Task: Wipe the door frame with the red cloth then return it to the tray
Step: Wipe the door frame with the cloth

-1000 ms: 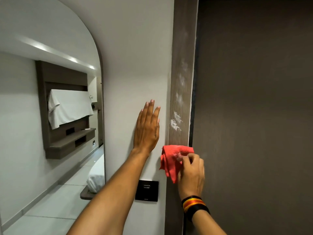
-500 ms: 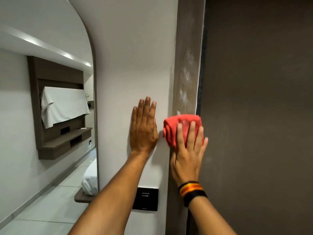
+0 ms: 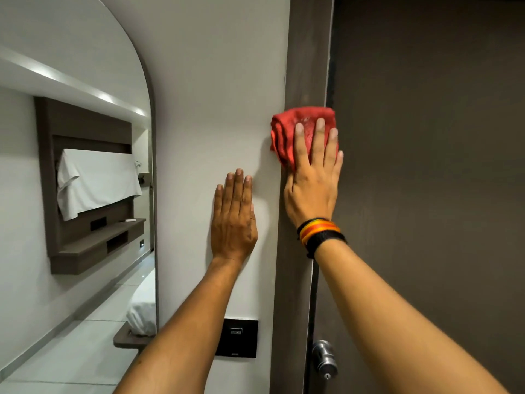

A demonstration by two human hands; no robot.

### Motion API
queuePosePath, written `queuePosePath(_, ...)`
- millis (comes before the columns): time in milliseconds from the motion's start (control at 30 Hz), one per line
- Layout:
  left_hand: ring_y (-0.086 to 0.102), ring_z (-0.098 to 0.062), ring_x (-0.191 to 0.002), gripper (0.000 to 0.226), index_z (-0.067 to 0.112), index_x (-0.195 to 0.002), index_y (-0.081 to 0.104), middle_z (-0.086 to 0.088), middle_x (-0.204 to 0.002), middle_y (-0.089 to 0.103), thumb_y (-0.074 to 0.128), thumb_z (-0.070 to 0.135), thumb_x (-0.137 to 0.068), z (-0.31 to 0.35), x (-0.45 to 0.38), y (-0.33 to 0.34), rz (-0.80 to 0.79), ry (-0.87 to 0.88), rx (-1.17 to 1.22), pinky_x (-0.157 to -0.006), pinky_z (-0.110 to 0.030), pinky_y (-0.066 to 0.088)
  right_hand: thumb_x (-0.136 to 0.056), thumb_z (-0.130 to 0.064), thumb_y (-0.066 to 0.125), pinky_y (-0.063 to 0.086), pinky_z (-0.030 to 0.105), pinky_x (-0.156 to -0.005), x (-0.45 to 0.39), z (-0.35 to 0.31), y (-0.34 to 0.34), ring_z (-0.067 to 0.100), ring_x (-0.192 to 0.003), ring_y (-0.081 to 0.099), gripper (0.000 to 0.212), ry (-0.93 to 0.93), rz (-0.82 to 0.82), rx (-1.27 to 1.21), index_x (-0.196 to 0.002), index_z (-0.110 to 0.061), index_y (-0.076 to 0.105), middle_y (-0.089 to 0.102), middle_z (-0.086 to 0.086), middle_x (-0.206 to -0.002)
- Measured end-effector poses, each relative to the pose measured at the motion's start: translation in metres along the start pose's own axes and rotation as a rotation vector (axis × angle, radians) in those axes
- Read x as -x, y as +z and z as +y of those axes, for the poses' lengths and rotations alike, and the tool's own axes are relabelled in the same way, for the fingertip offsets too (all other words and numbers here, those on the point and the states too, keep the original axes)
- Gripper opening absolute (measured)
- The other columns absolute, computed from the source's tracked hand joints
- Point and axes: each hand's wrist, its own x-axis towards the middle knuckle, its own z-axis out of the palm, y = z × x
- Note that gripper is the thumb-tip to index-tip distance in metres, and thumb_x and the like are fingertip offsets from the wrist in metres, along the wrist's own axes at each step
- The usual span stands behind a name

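The right hand lies flat with fingers spread, palm pressing the bunched red cloth against the brown door frame; a striped wristband circles its wrist. The left hand rests open, fingers together, flat on the white wall just beside the frame. Lower down, a black switch plate sits on the wall, and a metal door knob shows at the dark door.

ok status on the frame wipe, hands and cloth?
Right hand flat, pressing red cloth onto door frame. Left hand open, braced flat on wall. Tray not in view. Nothing blocking the frame.
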Motion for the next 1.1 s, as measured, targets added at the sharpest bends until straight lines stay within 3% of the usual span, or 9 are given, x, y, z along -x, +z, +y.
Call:
queuePosePath(133, 0.015, -0.031, -0.163, 0.06, 0.007, -0.165, 0.02, -0.014, -0.174, 0.017, 0.033, 0.014, -0.107, -0.001, 0.001, 0.001, 0.0, -0.005, -0.014, -0.133, -0.047, 0.013, -0.093, -0.009, 0.047, 0.012, 0.059, -0.126, 0.021, 0.006, 0.001, 0.034, -0.159, -0.002, 0.081, -0.004, -0.036, -0.003, -0.162, -0.031, 0.008, 0.002, 0.007, -0.172)
queuePosePath(233, 0.013, -0.03, -0.163, 0.058, 0.008, -0.166, 0.018, -0.012, -0.175, 0.015, 0.027, 0.019, -0.11, -0.002, 0.001, 0.001, -0.015, -0.002, -0.006, -0.134, -0.046, 0.012, -0.086, -0.002, 0.048, 0.011, 0.06, -0.126, -0.015, 0.005, -0.008, 0.036, -0.158, 0.0, 0.089, -0.002, -0.016, -0.007, -0.161, -0.031, 0.011, 0.004, 0.007, -0.172)
queuePosePath(400, 0.012, -0.03, -0.163, 0.057, 0.011, -0.167, 0.015, -0.011, -0.176, 0.014, 0.021, 0.024, -0.112, -0.004, 0.002, 0.004, -0.016, 0.001, -0.017, -0.134, -0.045, 0.012, -0.089, -0.008, 0.046, 0.009, 0.059, -0.127, -0.1, 0.002, -0.026, 0.036, -0.158, -0.001, 0.084, -0.053, -0.071, 0.009, -0.161, -0.032, 0.012, 0.001, 0.005, -0.172)
queuePosePath(500, 0.012, -0.03, -0.163, 0.058, 0.011, -0.167, 0.014, -0.011, -0.176, 0.014, 0.024, 0.022, -0.111, -0.003, 0.002, 0.004, -0.005, 0.006, -0.014, -0.134, -0.046, 0.012, -0.089, -0.006, 0.045, 0.008, 0.058, -0.127, -0.11, 0.005, -0.029, 0.035, -0.158, -0.002, 0.082, -0.099, -0.097, 0.006, -0.161, -0.032, 0.014, 0.002, 0.005, -0.172)
queuePosePath(667, 0.012, -0.03, -0.163, 0.062, 0.009, -0.166, 0.016, -0.013, -0.175, 0.016, 0.035, 0.012, -0.107, 0.0, 0.001, 0.003, 0.017, 0.011, 0.009, -0.134, -0.047, 0.012, -0.081, -0.001, 0.047, 0.011, 0.059, -0.127, -0.035, 0.024, -0.019, 0.037, -0.158, 0.002, 0.09, -0.201, -0.074, 0.024, -0.161, -0.031, 0.016, 0.008, 0.007, -0.171)
queuePosePath(800, 0.015, -0.031, -0.163, 0.06, 0.007, -0.165, 0.02, -0.015, -0.174, 0.02, 0.038, 0.011, -0.108, -0.001, 0.0, 0.003, 0.026, 0.01, 0.002, -0.134, -0.048, 0.013, -0.089, -0.003, 0.049, 0.012, 0.058, -0.126, 0.053, 0.043, -0.002, 0.035, -0.158, 0.004, 0.081, -0.229, -0.064, 0.0, -0.16, -0.029, 0.022, 0.012, 0.007, -0.171)
queuePosePath(1033, 0.015, -0.032, -0.163, 0.061, 0.008, -0.166, 0.018, -0.015, -0.174, 0.018, 0.034, 0.013, -0.108, -0.001, 0.0, 0.002, 0.002, 0.009, -0.029, -0.134, -0.046, 0.009, -0.085, 0.0, 0.059, 0.013, 0.063, -0.125, 0.19, 0.061, 0.012, 0.038, -0.158, 0.003, 0.088, -0.196, -0.202, 0.011, -0.16, -0.027, 0.022, 0.009, 0.008, -0.171)
queuePosePath(1100, 0.014, -0.031, -0.163, 0.061, 0.008, -0.166, 0.018, -0.015, -0.175, 0.017, 0.034, 0.014, -0.108, 0.0, 0.001, 0.001, -0.003, 0.006, -0.028, -0.134, -0.045, 0.008, -0.085, -0.007, 0.064, 0.017, 0.065, -0.123, 0.227, 0.061, 0.014, 0.038, -0.158, 0.003, 0.088, -0.163, -0.264, 0.028, -0.16, -0.026, 0.022, 0.008, 0.009, -0.171)
